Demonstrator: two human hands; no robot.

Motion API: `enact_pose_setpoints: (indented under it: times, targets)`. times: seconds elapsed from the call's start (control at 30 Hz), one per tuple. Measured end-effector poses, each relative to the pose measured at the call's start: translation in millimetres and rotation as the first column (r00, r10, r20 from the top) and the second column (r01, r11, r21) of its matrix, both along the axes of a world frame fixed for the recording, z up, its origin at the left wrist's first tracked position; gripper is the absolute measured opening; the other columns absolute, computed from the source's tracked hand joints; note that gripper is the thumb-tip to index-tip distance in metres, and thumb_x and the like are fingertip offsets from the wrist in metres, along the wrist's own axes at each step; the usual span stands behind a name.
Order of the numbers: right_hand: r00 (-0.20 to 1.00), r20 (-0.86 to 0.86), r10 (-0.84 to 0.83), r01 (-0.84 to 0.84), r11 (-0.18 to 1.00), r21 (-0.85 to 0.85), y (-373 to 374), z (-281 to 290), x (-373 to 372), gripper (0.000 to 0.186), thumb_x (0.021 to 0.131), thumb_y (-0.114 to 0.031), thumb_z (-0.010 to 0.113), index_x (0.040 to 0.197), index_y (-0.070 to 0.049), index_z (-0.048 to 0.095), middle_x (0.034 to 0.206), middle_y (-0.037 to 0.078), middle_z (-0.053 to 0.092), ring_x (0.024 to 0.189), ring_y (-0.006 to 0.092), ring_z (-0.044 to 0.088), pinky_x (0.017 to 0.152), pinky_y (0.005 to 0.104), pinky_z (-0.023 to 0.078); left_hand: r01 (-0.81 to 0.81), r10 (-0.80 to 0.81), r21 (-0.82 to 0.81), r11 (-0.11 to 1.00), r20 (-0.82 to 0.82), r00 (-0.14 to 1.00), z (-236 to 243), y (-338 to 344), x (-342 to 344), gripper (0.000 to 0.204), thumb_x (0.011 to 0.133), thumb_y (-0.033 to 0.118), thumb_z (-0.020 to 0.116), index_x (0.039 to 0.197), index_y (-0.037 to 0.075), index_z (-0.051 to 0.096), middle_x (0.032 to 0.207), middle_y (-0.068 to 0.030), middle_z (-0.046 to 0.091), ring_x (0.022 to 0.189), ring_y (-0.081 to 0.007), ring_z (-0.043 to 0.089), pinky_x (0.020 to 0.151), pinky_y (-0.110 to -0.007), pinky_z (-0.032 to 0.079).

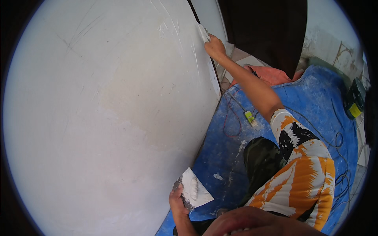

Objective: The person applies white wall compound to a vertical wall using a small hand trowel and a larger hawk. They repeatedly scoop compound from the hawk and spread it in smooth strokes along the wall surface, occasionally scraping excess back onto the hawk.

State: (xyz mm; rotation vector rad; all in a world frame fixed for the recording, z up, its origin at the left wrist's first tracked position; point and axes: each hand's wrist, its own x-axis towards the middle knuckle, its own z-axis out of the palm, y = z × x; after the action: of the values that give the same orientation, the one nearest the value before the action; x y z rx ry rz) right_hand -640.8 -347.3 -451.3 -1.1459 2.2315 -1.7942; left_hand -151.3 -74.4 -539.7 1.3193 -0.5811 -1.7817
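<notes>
A broad white wall [118, 98] fills the left side, with thin scratches and smoothed patches. Near its far right edge, my right hand [215, 47] is closed around a putty knife [203, 32], its blade at the wall's surface beside the dark edge strip. Down by the lower part of the wall, my left hand [177, 198] grips a flat, wide putty-covered plate [203, 195], probably a broad scraper; its handle is hidden. A ridge of white putty [193, 188] lies on that plate.
A blue sheet [311, 98], spotted with white, covers the floor. On it lie a green-and-white power strip [250, 118] and loose cables [339, 140]. A dark panel [267, 31] stands behind my right arm, near a red cloth [271, 74]. At far right sits a dark green case [354, 98].
</notes>
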Motion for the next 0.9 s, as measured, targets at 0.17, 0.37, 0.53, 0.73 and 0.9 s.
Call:
enact_pose_setpoints:
  times: [0.17,0.37,0.53,0.73,0.9]
  targets:
    - [0.987,-0.155,-0.037,0.037,0.999,-0.005,-13.0,9.6,31.2,0.045,0.081,-0.004,0.051,0.125,0.002,0.055,0.122,0.026,0.058,0.107,0.0446,0.061,0.091,0.0514,0.049,-0.005,0.005,0.001,1.000,-0.006,1.000,5.0,0.7,-3.0,0.035,0.091,0.010,0.059,0.122,-0.008,0.058,0.112,-0.0160,0.067,0.097,-0.0261,0.067,0.089,-0.036,0.054]
    - [0.916,-0.359,0.178,-0.244,0.959,-0.146,36.0,-50.3,86.5,0.045,0.082,-0.005,0.054,0.126,0.004,0.049,0.117,0.024,0.056,0.106,0.0376,0.061,0.085,0.0478,0.053,-0.003,0.003,0.001,1.000,0.083,0.997,8.3,-2.0,-5.2,0.035,0.092,0.012,0.060,0.122,-0.008,0.058,0.112,-0.0154,0.067,0.096,-0.0259,0.067,0.087,-0.036,0.053]
    - [0.627,0.736,0.256,-0.240,0.962,-0.130,43.1,-124.4,68.0,0.043,0.080,-0.004,0.051,0.122,0.006,0.051,0.107,0.022,0.061,0.089,0.0341,0.066,0.063,0.0508,0.055,-0.006,0.003,0.042,0.999,0.061,0.998,13.0,-0.9,-7.5,0.036,0.092,0.012,0.061,0.121,-0.008,0.059,0.111,-0.0154,0.067,0.095,-0.0262,0.067,0.087,-0.036,0.053]
    - [0.604,0.708,0.365,-0.256,0.931,-0.261,-16.6,-40.8,35.8,0.040,0.081,-0.007,0.052,0.119,0.005,0.052,0.102,0.020,0.060,0.084,0.0345,0.064,0.056,0.0505,0.053,0.041,-0.044,0.037,0.998,0.058,0.997,16.5,-3.5,-3.7,0.035,0.090,0.011,0.062,0.119,-0.008,0.060,0.109,-0.0157,0.068,0.094,-0.0271,0.068,0.086,-0.037,0.053]
    - [0.789,0.463,0.403,-0.303,0.912,-0.277,-43.9,125.9,13.6,0.034,0.081,-0.007,0.051,0.111,0.008,0.056,0.100,0.021,0.062,0.081,0.0335,0.065,0.053,0.0500,0.055,0.078,-0.076,0.030,0.997,-0.060,0.995,4.7,-7.7,3.6,0.035,0.090,0.012,0.061,0.118,-0.008,0.060,0.107,-0.0156,0.069,0.091,-0.0274,0.069,0.086,-0.037,0.054]
